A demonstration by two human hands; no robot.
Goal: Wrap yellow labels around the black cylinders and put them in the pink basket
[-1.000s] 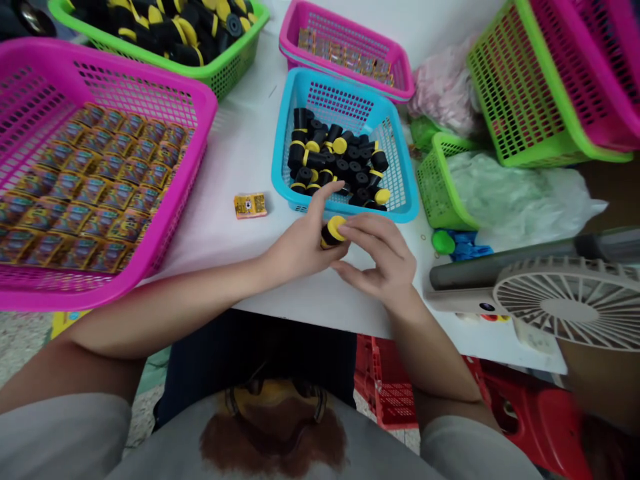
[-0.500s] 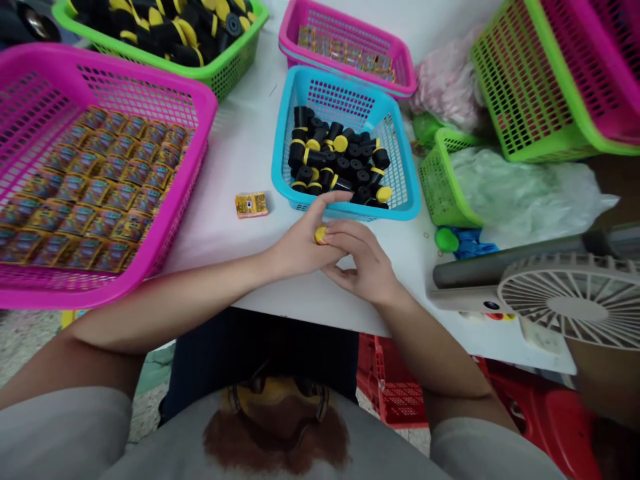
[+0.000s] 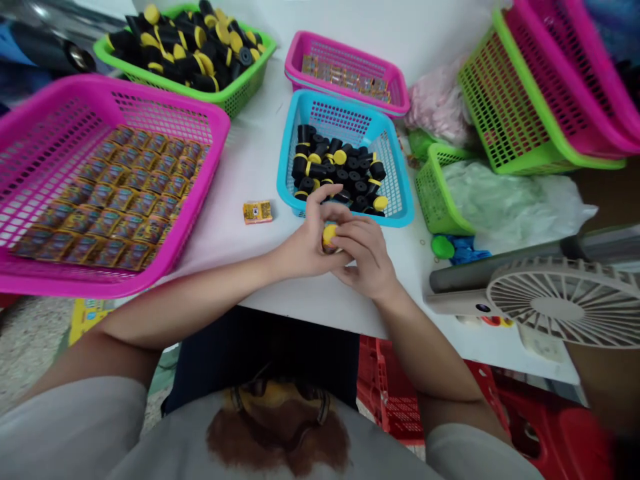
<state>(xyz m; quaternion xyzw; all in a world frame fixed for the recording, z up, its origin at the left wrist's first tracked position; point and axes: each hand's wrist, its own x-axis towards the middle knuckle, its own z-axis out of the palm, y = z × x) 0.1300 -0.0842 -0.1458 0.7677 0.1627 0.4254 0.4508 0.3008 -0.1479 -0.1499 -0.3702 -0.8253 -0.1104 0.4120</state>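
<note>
My left hand [image 3: 306,244] and my right hand [image 3: 364,255] meet over the white table's near edge [image 3: 235,173], both closed round one small black cylinder with a yellow cap [image 3: 329,234]. Only the yellow end shows between the fingers. Just beyond the hands stands a blue basket [image 3: 395,200] holding several more black-and-yellow cylinders [image 3: 340,167]. A small orange packet [image 3: 257,211] lies alone on the table to the left of the hands.
A large pink basket [image 3: 30,127] of packets fills the left. A green basket [image 3: 235,93] of cylinders and a pink basket [image 3: 350,60] sit behind. Green baskets [image 3: 500,100], plastic bags [image 3: 505,197] and a white fan [image 3: 560,307] crowd the right.
The view has tilted and shifted. My hands have drawn closer together round the yellow-capped cylinder, and less of it shows than a second ago.
</note>
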